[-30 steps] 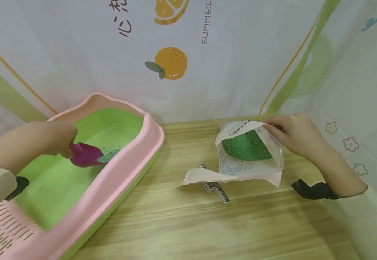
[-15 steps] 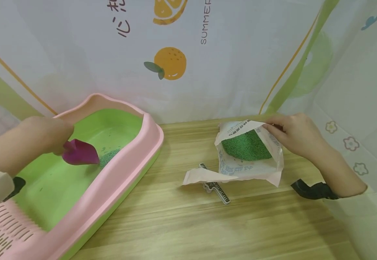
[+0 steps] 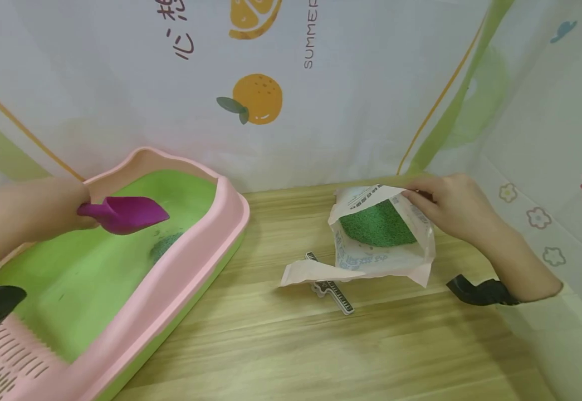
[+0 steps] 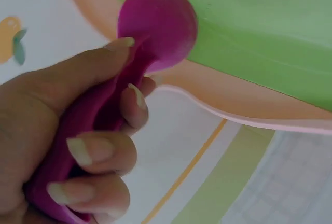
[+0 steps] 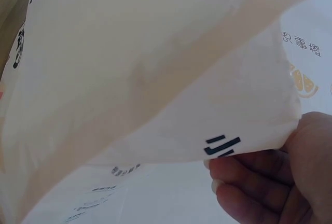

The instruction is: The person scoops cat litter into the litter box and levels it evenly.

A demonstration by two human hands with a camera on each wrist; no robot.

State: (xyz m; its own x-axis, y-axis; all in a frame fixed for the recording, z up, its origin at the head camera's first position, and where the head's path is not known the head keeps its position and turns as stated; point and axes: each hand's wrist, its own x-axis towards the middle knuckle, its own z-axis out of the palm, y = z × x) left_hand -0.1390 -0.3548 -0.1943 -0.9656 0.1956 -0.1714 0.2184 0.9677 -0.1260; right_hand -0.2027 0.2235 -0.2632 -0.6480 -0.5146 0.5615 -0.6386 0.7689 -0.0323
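Note:
My left hand [image 3: 50, 209] grips the handle of a magenta scoop [image 3: 134, 216], raised over the pink-rimmed green litter box [image 3: 243, 214]. In the left wrist view, the fingers wrap the scoop's hollow handle, with the thumb along its top. A small heap of green granules [image 3: 164, 246] lies inside the box against its right wall. At right, my right hand [image 3: 453, 203] pinches the upper edge of a white printed bag [image 3: 361, 264], holding its mouth wide. Green granular litter [image 3: 378, 225] fills the bag's inside. The right wrist view shows the bag's printed corner between thumb and fingers.
A clip patterned like piano keys [image 3: 340, 298] lies partly under the bag's front flap on the wooden table [image 3: 270, 345]. A slotted pink grid [image 3: 5, 356] covers the box's near end. White curtain with orange prints [image 3: 258, 99] hangs behind; a flowered wall stands right.
The scoop has drawn back from the granule heap, then risen and turned its tip rightward. The left hand has shifted left. My right hand keeps its hold on the bag.

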